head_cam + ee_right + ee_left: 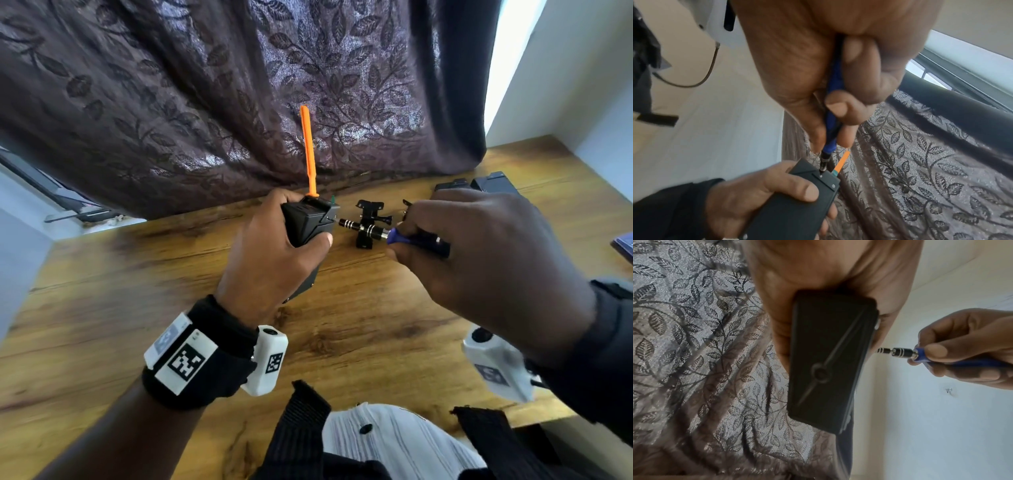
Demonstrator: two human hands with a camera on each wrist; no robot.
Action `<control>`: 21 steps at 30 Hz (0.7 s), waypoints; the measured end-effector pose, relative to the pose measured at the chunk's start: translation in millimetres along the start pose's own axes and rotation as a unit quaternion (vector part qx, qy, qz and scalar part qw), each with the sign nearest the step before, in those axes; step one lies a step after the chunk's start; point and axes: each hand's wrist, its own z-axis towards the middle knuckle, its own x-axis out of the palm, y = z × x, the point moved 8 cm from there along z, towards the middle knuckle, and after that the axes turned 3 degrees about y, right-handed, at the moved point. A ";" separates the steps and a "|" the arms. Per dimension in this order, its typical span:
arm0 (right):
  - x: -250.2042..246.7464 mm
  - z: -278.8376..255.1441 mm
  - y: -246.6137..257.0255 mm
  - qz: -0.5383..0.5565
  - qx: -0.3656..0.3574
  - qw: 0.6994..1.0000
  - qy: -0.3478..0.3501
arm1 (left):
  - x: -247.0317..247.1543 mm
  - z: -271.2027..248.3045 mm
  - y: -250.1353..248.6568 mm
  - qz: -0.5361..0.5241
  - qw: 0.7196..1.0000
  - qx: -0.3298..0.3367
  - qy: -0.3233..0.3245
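My left hand [274,250] wraps round a black box [306,224], thumb across its near face and fingers behind. It holds the box up above the wooden table [137,301] with the narrow end turned to my right. An orange stick [308,150] rises from the top of the box, in front of the leaf-patterned curtain [191,102]. My right hand [486,260] pinches a blue-handled screwdriver [373,230] between thumb and fingertips, the other fingers curled along the handle. Its bit meets a small pale screw [821,176] on that end face, and a second screw [833,186] sits just beside it. Behind the driver's shaft a small black clamp mount [364,243] stands on the table, and the shaft crosses in front of it in the head view. Further back on the right lie two dark flat cases [493,181], partly hidden by my right knuckles
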 end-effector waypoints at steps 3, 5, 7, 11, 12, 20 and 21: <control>5.0 3.4 -9.4 0.029 0.046 0.998 0.025 | 0.3 -2.0 3.3 0.024 1.000 0.007 0.005; 8.8 2.4 -12.6 0.058 0.076 0.994 0.044 | 2.3 -2.9 7.3 0.032 0.999 0.008 0.013; 13.3 0.9 -14.3 0.091 0.107 0.988 0.061 | 2.9 -4.2 9.4 0.031 0.999 0.012 0.014; 27.6 1.1 -25.2 0.202 0.156 0.961 0.107 | 4.7 -4.9 12.5 0.025 0.999 0.016 0.012; 31.1 1.3 -28.2 0.233 0.168 0.950 0.121 | 4.4 -5.0 13.1 0.025 0.999 0.020 0.012; 50.7 -1.6 -28.6 0.322 0.179 0.916 0.155 | 11.4 -3.3 36.9 -0.102 0.994 -0.017 0.033; 50.7 -1.1 -27.0 0.280 0.167 0.933 0.156 | 15.8 -3.6 44.2 -0.115 0.992 -0.030 0.034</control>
